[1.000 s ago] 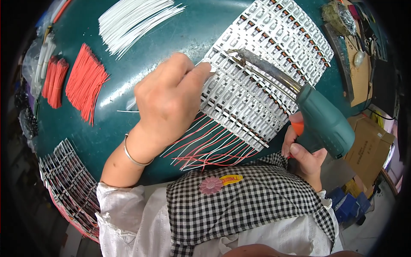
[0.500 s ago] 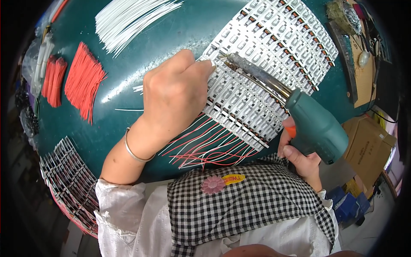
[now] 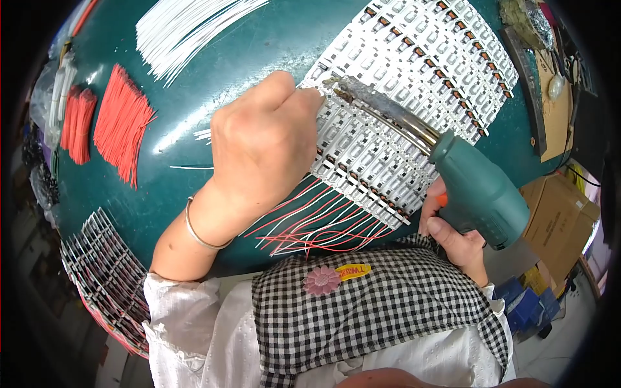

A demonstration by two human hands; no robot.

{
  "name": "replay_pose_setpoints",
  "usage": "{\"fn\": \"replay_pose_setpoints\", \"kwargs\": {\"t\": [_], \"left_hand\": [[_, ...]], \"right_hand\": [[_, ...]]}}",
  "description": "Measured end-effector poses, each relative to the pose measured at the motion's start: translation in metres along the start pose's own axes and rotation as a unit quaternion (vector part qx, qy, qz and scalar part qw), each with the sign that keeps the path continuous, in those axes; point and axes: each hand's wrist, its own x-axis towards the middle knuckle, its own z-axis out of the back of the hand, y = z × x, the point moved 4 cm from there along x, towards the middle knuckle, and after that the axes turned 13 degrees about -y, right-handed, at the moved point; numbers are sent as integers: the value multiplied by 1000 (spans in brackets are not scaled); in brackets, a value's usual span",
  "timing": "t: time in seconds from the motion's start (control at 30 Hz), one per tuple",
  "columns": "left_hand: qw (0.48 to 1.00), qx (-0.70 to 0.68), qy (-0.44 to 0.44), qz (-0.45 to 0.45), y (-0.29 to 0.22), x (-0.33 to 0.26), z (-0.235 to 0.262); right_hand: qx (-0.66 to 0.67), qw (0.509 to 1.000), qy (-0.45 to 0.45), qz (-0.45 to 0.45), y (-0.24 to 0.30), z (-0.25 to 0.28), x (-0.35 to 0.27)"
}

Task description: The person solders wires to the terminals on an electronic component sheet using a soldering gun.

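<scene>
Soldering on the strip panel, centre frame.
Lower right, my right hand (image 3: 453, 236) grips the green soldering gun (image 3: 475, 187); my left hand (image 3: 265, 142), fist closed, pinches something unseen on the white strip panel (image 3: 414, 71).

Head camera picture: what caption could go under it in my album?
Left hand presses on a white strip panel while the right hand aims a green soldering gun at it.

Left hand (image 3: 262, 149) covers the strip panel (image 3: 414, 97) edge beside the soldering gun (image 3: 453, 171) tip; its grip probably pinches a wire, too small to confirm.
</scene>
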Motion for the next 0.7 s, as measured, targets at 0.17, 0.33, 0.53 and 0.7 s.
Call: {"fn": "replay_pose_setpoints", "kwargs": {"t": [0.17,0.33,0.53,0.7], "left_hand": [[1000,8,11,12,-1,2,-1],[999,6,16,28,-3,2,-2],[999,21,27,17,-2,3,-1],[999,30,29,22,-2,3,0]], "right_hand": [[-32,999,-9,-20,-4,-1,-2],[-274,949,45,152,12,-5,5],[76,993,-89,-21,21,-3,2],[51,996,-68,36,16,0,1]]}}
